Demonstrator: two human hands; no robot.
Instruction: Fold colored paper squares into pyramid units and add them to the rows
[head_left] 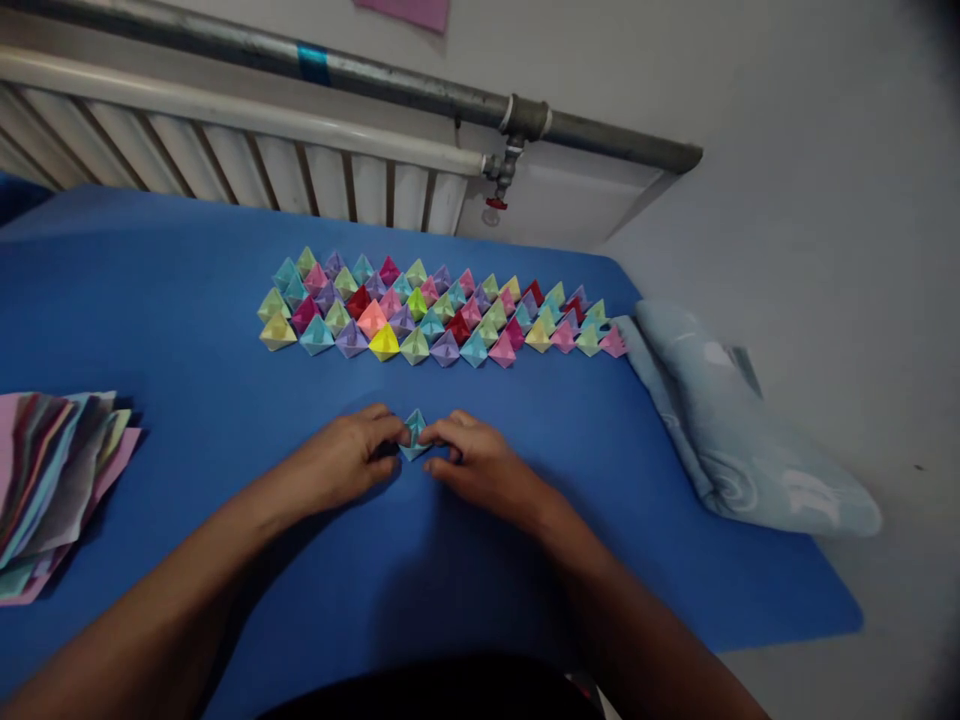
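Observation:
A small light-blue folded paper boat (413, 440) is on the blue surface (225, 430), between my two hands. My left hand (360, 450) touches its left side with fingertips, the thumb a little apart below. On the other side, my right hand (469, 450) has its index finger at the boat's right edge and its thumb just below. Both hands look loosely closed around the boat's ends. Beyond them stand rows of folded paper boats in many colours, among them a bright yellow boat (384, 343) and a pale yellow boat (277, 332).
A fanned stack of coloured paper sheets (64, 480) lies at the left. At the right is a folded light-blue blanket (742, 430). Behind the blue surface are a white radiator (247, 170) and a metal pipe (420, 88) with a red-handled valve (496, 203).

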